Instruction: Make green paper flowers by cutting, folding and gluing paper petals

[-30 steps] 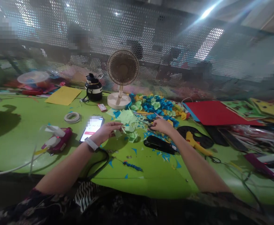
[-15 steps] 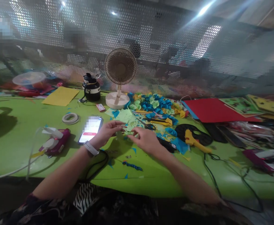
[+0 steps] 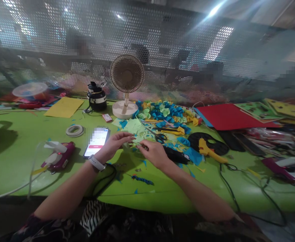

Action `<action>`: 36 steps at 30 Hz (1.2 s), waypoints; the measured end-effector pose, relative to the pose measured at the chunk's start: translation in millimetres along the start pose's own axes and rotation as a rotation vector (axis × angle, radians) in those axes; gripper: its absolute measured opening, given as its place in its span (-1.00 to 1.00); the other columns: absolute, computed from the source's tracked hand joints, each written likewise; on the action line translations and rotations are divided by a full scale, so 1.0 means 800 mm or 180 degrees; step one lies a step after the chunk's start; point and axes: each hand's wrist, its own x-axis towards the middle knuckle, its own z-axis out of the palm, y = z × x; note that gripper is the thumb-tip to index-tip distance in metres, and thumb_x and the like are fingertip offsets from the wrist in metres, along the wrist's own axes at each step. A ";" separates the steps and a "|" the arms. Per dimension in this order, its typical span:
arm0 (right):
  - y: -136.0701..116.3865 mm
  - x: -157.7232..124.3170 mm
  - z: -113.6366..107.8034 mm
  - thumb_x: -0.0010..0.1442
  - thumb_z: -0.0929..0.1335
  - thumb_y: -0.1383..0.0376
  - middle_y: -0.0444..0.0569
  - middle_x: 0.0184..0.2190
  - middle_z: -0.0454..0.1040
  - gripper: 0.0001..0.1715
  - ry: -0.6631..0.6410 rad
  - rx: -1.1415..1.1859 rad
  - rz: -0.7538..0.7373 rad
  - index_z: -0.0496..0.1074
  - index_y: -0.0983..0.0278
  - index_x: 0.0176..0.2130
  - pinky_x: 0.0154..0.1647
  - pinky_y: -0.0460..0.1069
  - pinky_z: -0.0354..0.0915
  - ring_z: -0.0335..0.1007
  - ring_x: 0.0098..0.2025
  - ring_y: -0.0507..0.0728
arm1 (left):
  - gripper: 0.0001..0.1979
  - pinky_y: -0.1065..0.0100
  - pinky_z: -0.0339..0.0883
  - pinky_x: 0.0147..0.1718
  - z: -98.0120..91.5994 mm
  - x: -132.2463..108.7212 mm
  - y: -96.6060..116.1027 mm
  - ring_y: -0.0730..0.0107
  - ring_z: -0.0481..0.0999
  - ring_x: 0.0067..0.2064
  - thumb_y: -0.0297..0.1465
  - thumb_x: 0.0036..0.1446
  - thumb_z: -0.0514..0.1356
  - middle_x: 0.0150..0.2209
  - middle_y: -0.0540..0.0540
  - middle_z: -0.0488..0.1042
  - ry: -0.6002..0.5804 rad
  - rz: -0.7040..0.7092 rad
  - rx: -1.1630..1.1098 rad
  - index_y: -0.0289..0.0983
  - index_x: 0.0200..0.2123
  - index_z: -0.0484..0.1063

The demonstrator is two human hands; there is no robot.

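Observation:
My left hand (image 3: 115,144), with a pale watch band on the wrist, pinches a small light green paper piece (image 3: 134,141) over the table. Close on its right, my right hand (image 3: 153,152) has its fingertips closed on the same piece, whose shape is partly hidden. Light green sheets (image 3: 134,125) and scraps lie just behind the fingers. Scissors (image 3: 159,136) rest beyond my right hand. A lit phone (image 3: 96,142) lies left of my left hand. Nearer me is a twisted blue strip (image 3: 142,179).
A fan (image 3: 125,108) stands behind, beside blue, green and yellow paper flowers (image 3: 166,112). A yellow glue gun (image 3: 209,151) with a cord lies right. Left are a tape roll (image 3: 74,130) and a purple power strip (image 3: 64,158). Red sheets (image 3: 228,116) lie back right.
The camera view has shifted slightly. My right hand's fingers have drawn in toward my left fingertips, and the right wrist has moved a little left.

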 end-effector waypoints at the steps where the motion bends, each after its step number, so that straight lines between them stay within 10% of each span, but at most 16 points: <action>1: 0.002 -0.001 -0.001 0.30 0.30 0.17 -0.05 -0.34 0.59 -0.76 -0.0001 0.0036 0.0013 0.49 0.24 -0.23 -0.33 -0.07 0.15 0.47 -0.34 0.10 | -0.66 0.33 0.38 -0.15 0.000 0.000 0.000 0.29 0.56 -0.18 -0.21 -0.03 0.38 -0.16 -0.17 0.61 0.0030 0.0117 0.0120 -0.30 -0.21 0.56; 10: 0.005 -0.006 -0.006 0.34 0.25 0.23 0.01 -0.26 0.61 -0.75 0.0034 -0.0556 -0.0125 0.50 0.25 -0.19 -0.32 -0.06 0.15 0.50 -0.25 0.13 | -0.79 0.18 0.29 0.09 0.001 -0.005 -0.004 0.17 0.49 0.03 -0.30 0.12 0.29 -0.05 -0.19 0.56 -0.0286 0.1864 0.2103 -0.21 -0.17 0.57; 25: 0.008 -0.009 -0.002 0.37 0.23 0.26 0.02 -0.30 0.60 -0.71 0.0118 -0.0917 -0.0333 0.51 0.28 -0.18 -0.36 -0.06 0.15 0.50 -0.29 0.11 | -0.87 0.26 0.47 -0.08 -0.002 0.003 -0.029 0.27 0.59 -0.11 -0.41 0.17 0.24 -0.14 -0.18 0.60 -0.0269 0.2768 0.2718 -0.26 -0.20 0.54; 36: 0.007 -0.008 -0.007 0.26 0.33 0.26 -0.02 -0.42 0.57 -0.82 0.0192 0.0112 -0.0007 0.52 0.28 -0.27 -0.39 -0.07 0.18 0.46 -0.39 0.09 | -0.77 0.25 0.47 -0.05 0.000 0.001 -0.029 0.25 0.57 -0.05 -0.49 0.19 0.19 -0.08 -0.20 0.58 -0.0186 0.2868 0.2667 -0.25 -0.09 0.51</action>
